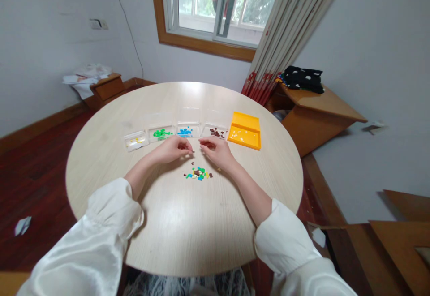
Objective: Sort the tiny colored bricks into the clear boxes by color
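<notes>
Nearest, just this side of the fingertips, lies the mixed pile of small bricks (pixel 198 173). Left hand (pixel 174 148) pinched nearly closed, apparently on a tiny dark piece (pixel 193 152); right hand (pixel 218 151) just beside it, fingers curled, contents impossible to tell! Handling bricks singly looks like the step, the next move calling for a delicate pinch. Beyond the grip, left to right: yellow-brick box (pixel 132 147), green-brick box (pixel 152 139), blue-brick box (pixel 196 131), brown-brick box (pixel 206 131), orange case (pixel 248 145) holding white bits (pixel 242 139).
</notes>
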A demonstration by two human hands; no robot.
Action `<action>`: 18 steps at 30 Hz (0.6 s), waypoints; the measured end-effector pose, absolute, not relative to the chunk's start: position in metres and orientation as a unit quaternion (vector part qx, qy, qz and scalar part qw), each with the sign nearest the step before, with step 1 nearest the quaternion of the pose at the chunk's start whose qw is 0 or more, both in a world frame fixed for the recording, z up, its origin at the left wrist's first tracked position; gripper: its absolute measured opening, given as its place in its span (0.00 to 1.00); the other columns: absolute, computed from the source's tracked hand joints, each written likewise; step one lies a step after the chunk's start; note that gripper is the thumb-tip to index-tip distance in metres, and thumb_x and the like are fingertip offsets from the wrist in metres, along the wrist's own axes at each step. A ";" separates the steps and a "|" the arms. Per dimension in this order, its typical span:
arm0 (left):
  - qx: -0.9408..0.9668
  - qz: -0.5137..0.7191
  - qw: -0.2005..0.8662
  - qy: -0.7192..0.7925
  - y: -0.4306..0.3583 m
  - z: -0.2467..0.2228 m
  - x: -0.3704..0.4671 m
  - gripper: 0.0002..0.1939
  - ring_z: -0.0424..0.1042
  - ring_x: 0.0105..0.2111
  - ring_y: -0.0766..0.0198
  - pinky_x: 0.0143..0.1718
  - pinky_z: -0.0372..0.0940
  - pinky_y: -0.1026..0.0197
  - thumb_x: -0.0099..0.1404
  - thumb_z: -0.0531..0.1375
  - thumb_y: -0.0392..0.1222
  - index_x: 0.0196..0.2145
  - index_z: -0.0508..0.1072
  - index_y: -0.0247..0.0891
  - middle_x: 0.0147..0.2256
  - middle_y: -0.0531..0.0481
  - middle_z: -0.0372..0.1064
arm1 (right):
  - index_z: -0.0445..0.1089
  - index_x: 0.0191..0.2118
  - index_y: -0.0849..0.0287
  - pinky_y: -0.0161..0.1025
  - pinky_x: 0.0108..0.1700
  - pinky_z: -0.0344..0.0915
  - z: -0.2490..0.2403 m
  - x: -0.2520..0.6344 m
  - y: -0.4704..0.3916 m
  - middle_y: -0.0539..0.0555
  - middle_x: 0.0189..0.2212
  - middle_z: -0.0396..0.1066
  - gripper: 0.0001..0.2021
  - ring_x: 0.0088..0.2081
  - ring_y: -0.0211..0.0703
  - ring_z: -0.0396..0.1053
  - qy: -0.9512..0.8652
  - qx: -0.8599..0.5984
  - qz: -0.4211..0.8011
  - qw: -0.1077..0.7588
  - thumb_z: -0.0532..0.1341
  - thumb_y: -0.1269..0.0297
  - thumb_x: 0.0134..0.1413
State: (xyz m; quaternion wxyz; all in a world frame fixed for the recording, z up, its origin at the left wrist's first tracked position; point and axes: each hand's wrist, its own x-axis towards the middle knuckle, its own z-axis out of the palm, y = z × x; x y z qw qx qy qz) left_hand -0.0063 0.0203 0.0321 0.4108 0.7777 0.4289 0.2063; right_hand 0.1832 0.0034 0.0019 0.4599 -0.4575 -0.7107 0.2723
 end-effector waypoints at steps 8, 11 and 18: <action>0.696 0.316 0.485 0.425 0.019 0.026 0.005 0.06 0.65 0.25 0.68 0.31 0.59 0.62 0.53 0.61 0.38 0.24 0.74 0.32 0.24 0.48 0.71 | 0.75 0.34 0.62 0.39 0.38 0.68 0.009 0.177 -0.006 0.55 0.32 0.76 0.07 0.33 0.38 0.71 -0.723 -0.439 0.308 0.435 0.61 0.69 0.49; 0.700 0.308 0.484 0.426 0.017 0.028 0.005 0.07 0.63 0.24 0.68 0.30 0.58 0.62 0.54 0.60 0.39 0.25 0.74 0.32 0.23 0.49 0.69 | 0.75 0.33 0.62 0.39 0.38 0.68 0.009 0.176 -0.007 0.55 0.31 0.76 0.06 0.32 0.37 0.71 -0.711 -0.435 0.332 0.441 0.61 0.68 0.49; 0.720 0.290 0.441 0.450 0.021 0.026 0.002 0.08 0.62 0.25 0.69 0.28 0.57 0.62 0.57 0.58 0.41 0.28 0.73 0.33 0.25 0.49 0.68 | 0.74 0.30 0.60 0.38 0.37 0.69 0.007 0.184 0.003 0.54 0.29 0.75 0.06 0.31 0.38 0.71 -0.656 -0.462 0.321 0.503 0.61 0.66 0.46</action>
